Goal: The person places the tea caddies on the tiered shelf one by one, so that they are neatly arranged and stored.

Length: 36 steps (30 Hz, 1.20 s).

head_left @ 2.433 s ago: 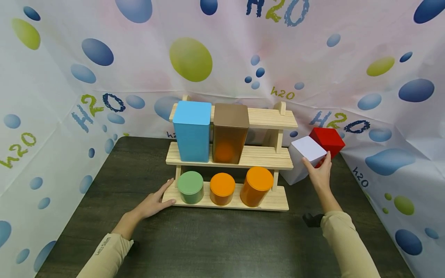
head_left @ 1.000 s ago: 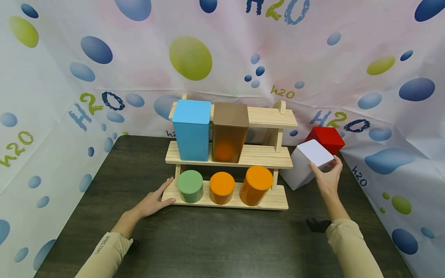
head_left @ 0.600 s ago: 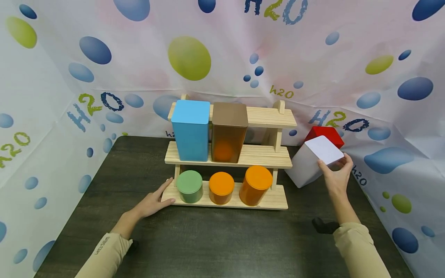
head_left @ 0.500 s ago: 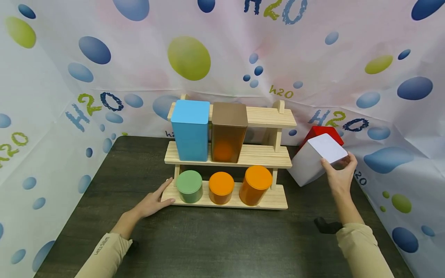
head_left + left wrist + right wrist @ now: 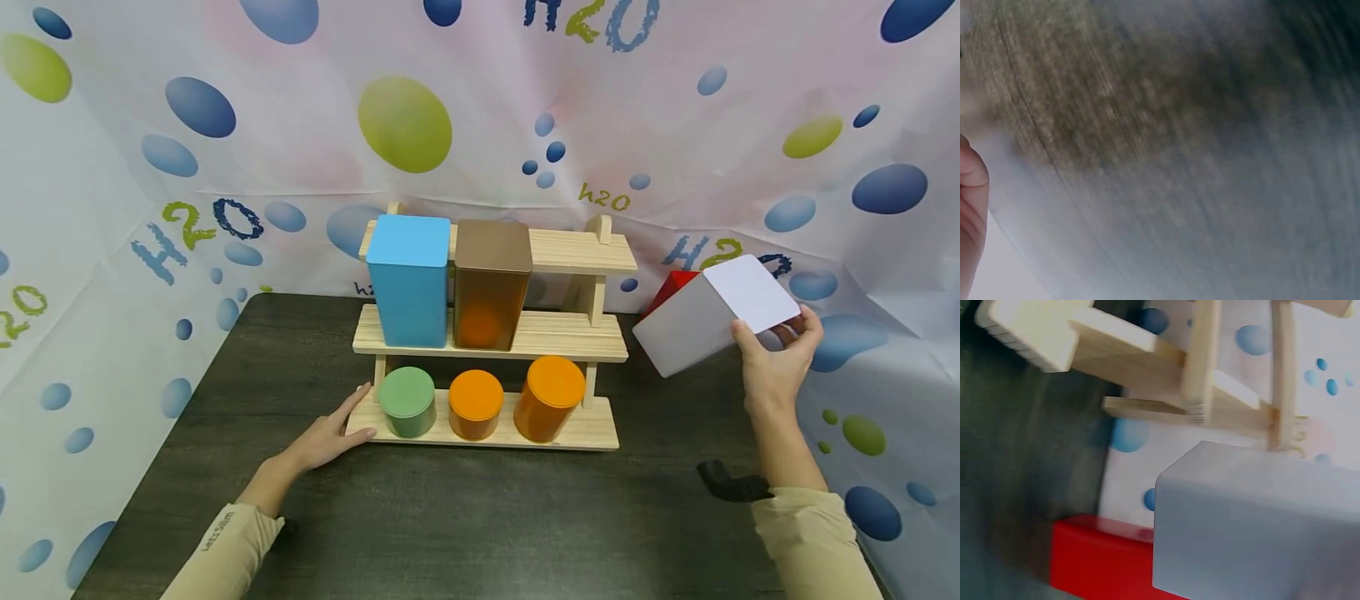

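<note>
Dark table point(image 5: 480, 517), white box point(image 5: 705, 315) between fingers point(image 5: 810, 327)

- Shelf point(image 5: 577, 250) on table point(image 5: 465, 525), wall sheet point(image 5: 510, 100) behind.
- Middle tier point(image 5: 562, 329): left canister point(image 5: 408, 287), centre canister point(image 5: 491, 296).
- Bottom tier point(image 5: 600, 423): left jar point(image 5: 407, 404), middle jar point(image 5: 476, 407), right jar point(image 5: 550, 398).
- Right of shelf: outer canister point(image 5: 708, 317), in right hand point(image 5: 780, 367), before far canister point(image 5: 672, 286).

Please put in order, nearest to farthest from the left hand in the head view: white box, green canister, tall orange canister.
1. Green canister, left on the bottom shelf.
2. Tall orange canister, right on the bottom shelf.
3. White box, in the right hand.
</note>
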Tool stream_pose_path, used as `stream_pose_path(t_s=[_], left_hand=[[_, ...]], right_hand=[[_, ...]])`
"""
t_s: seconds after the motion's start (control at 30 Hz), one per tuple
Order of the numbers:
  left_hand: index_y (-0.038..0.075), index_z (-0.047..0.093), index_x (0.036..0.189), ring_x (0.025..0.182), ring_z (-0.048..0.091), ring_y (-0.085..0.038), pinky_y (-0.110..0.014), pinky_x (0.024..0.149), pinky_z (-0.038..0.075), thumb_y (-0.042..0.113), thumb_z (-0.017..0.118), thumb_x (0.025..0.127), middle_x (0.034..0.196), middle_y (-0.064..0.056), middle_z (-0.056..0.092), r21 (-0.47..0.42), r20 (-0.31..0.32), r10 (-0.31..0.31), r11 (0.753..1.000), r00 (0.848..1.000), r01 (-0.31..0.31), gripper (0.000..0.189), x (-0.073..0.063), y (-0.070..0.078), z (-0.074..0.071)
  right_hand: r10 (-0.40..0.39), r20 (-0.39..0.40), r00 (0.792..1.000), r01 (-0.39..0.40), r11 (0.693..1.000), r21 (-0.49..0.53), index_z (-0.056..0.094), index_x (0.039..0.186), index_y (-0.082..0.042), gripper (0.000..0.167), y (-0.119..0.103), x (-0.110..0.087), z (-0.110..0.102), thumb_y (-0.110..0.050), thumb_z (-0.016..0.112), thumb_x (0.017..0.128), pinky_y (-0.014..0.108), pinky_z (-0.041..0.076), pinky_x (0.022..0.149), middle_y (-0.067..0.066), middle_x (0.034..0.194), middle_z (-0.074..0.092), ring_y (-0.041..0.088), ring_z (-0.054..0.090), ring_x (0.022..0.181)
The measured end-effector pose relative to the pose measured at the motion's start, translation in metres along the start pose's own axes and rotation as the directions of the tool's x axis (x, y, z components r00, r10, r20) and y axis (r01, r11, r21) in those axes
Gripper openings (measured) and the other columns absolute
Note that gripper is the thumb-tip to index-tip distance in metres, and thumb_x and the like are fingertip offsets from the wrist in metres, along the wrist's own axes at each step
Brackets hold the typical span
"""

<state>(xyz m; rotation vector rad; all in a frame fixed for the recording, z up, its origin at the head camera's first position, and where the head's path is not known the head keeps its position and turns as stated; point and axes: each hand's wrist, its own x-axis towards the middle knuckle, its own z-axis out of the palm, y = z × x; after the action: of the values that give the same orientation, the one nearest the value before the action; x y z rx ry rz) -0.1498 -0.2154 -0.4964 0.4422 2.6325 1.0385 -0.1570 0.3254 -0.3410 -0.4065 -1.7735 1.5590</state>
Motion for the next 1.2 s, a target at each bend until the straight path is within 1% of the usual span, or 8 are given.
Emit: stream_pose_path(t_s=[0.2, 0.3, 0.4, 0.53, 0.7, 0.9, 1.07, 1.2], left_hand=[[0.015, 0.012, 0.148, 0.099, 0.058, -0.04, -0.05, 0.077, 0.044, 0.041, 0.055, 0.09, 0.148, -0.023, 0.019, 0.008, -0.003, -0.005, 1.0, 1.0, 0.005, 0.076, 0.001, -0.002, 0.001], [0.016, 0.012, 0.148, 0.097, 0.059, -0.037, -0.049, 0.076, 0.044, 0.041, 0.055, 0.09, 0.148, -0.023, 0.019, 0.008, 0.001, -0.008, 1.0, 1.0, 0.008, 0.077, 0.001, -0.002, 0.001], [0.016, 0.012, 0.148, 0.095, 0.059, -0.034, -0.048, 0.075, 0.044, 0.042, 0.055, 0.089, 0.148, -0.023, 0.019, 0.01, 0.003, -0.013, 1.0, 1.0, 0.013, 0.077, 0.002, -0.001, 0.0], [0.016, 0.012, 0.148, 0.097, 0.059, -0.037, -0.049, 0.077, 0.044, 0.042, 0.055, 0.089, 0.148, -0.023, 0.02, 0.009, -0.001, -0.021, 1.0, 1.0, 0.021, 0.077, 0.002, 0.0, -0.001], [0.015, 0.012, 0.148, 0.103, 0.055, -0.043, -0.052, 0.08, 0.043, 0.042, 0.055, 0.09, 0.148, -0.023, 0.019, 0.0, 0.001, -0.02, 1.0, 1.0, 0.02, 0.077, 0.0, 0.0, 0.0], [0.014, 0.013, 0.148, 0.104, 0.055, -0.044, -0.053, 0.081, 0.042, 0.041, 0.055, 0.09, 0.148, -0.023, 0.019, 0.0, -0.004, -0.016, 1.0, 1.0, 0.016, 0.076, -0.002, 0.0, 0.0], [0.014, 0.013, 0.148, 0.102, 0.056, -0.042, -0.052, 0.08, 0.043, 0.041, 0.055, 0.09, 0.148, -0.023, 0.018, 0.001, -0.008, -0.012, 1.0, 1.0, 0.012, 0.076, -0.001, 0.0, 0.0], [0.015, 0.013, 0.148, 0.101, 0.057, -0.041, -0.051, 0.08, 0.043, 0.041, 0.054, 0.09, 0.148, -0.022, 0.019, 0.004, -0.005, -0.013, 1.0, 1.0, 0.013, 0.076, -0.001, 0.0, 0.0]], right_hand=[[-0.069, -0.045, 0.997, 0.076, 0.982, 0.173, 0.034, 0.127, -0.015, 0.066, -0.022, 0.002, 0.006, 0.001, 0.067, 0.073, 0.023, 0.036, 0.078, -0.001, 0.116, 0.036, 0.01, 0.04, 0.107], [-0.094, -0.071, 0.993, 0.11, 0.96, 0.256, 0.034, 0.127, -0.013, 0.066, -0.033, 0.003, 0.011, 0.003, 0.065, 0.071, 0.023, 0.035, 0.078, 0.001, 0.116, 0.035, 0.011, 0.04, 0.106], [-0.143, -0.097, 0.985, 0.168, 0.925, 0.34, 0.036, 0.124, -0.011, 0.065, -0.043, 0.004, 0.018, 0.005, 0.063, 0.067, 0.021, 0.034, 0.078, 0.004, 0.116, 0.037, 0.014, 0.041, 0.104], [-0.202, -0.086, 0.976, 0.22, 0.887, 0.406, 0.038, 0.122, -0.009, 0.065, -0.056, 0.005, 0.03, 0.002, 0.063, 0.063, 0.022, 0.034, 0.08, 0.007, 0.115, 0.04, 0.016, 0.042, 0.104], [-0.239, -0.033, 0.97, 0.228, 0.864, 0.449, 0.039, 0.122, -0.008, 0.066, -0.068, 0.004, 0.048, 0.0, 0.069, 0.063, 0.026, 0.036, 0.078, 0.007, 0.114, 0.043, 0.017, 0.044, 0.104], [-0.284, 0.07, 0.956, 0.225, 0.867, 0.444, 0.038, 0.123, -0.008, 0.067, -0.076, 0.004, 0.07, -0.002, 0.071, 0.066, 0.026, 0.037, 0.078, 0.007, 0.116, 0.041, 0.018, 0.042, 0.108], [-0.284, 0.158, 0.946, 0.2, 0.892, 0.406, 0.036, 0.126, -0.01, 0.068, -0.083, 0.002, 0.088, 0.0, 0.07, 0.068, 0.024, 0.041, 0.083, 0.005, 0.119, 0.04, 0.016, 0.04, 0.11], [-0.27, 0.207, 0.94, 0.189, 0.92, 0.343, 0.034, 0.129, -0.011, 0.071, -0.083, 0.0, 0.101, 0.0, 0.07, 0.069, 0.033, 0.044, 0.089, 0.003, 0.12, 0.04, 0.015, 0.038, 0.111]])
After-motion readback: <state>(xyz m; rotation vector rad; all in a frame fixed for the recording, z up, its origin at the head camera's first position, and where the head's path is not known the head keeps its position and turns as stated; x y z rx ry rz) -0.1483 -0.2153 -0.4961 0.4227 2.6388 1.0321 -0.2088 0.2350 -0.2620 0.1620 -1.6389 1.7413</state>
